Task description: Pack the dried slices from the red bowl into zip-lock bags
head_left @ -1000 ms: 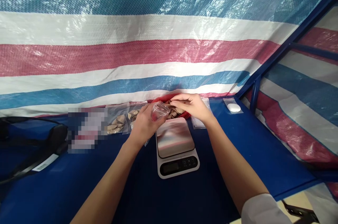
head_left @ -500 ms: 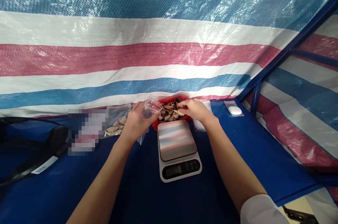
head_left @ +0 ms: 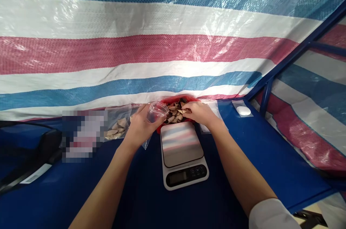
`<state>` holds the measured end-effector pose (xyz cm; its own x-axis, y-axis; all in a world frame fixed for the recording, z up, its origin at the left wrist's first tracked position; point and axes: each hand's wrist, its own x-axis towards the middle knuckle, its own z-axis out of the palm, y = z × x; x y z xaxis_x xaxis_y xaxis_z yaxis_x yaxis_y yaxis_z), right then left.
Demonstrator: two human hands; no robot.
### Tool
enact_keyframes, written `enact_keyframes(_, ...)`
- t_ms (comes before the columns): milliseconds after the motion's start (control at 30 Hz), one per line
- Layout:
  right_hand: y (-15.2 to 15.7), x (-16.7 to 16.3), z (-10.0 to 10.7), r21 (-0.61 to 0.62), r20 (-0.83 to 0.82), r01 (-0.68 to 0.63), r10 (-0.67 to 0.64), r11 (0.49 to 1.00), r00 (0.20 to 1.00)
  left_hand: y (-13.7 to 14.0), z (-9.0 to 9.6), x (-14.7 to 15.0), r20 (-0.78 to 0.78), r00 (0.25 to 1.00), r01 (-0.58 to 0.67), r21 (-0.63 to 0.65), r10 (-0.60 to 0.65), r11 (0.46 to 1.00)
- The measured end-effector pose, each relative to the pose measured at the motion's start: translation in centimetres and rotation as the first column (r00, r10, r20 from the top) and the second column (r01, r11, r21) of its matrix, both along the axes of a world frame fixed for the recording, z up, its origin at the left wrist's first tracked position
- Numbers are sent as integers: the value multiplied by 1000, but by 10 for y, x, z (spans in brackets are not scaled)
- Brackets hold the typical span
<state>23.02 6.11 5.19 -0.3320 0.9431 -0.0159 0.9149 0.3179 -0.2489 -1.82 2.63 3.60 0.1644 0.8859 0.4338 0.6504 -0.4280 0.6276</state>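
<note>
Left hand (head_left: 140, 124) in play, thumb & fingers clamped on a clear plastic bag (head_left: 159, 111), right beside the red container (head_left: 195, 98). That one's up near the striped sheet (head_left: 151, 50), full of dried brown pieces (head_left: 175, 114), approx. centre. Just this side of it, digital scale (head_left: 182, 144), shiny plate, display too dim to read. Next, R side: right hand (head_left: 199, 112), fingertips down at the pieces, can't tell if they've pinched a pc. or sit apart. Flat packet (head_left: 214, 107) by that wrist, part hidden. Far R, small white obj. (head_left: 243, 110) on blue table (head_left: 254, 146), well apart.
</note>
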Motion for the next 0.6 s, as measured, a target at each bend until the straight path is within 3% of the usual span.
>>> enact_keyframes(600,5,6,-6,95,-160,-108,122,990,980,-2,0,6,31,997,73,32,-74,997)
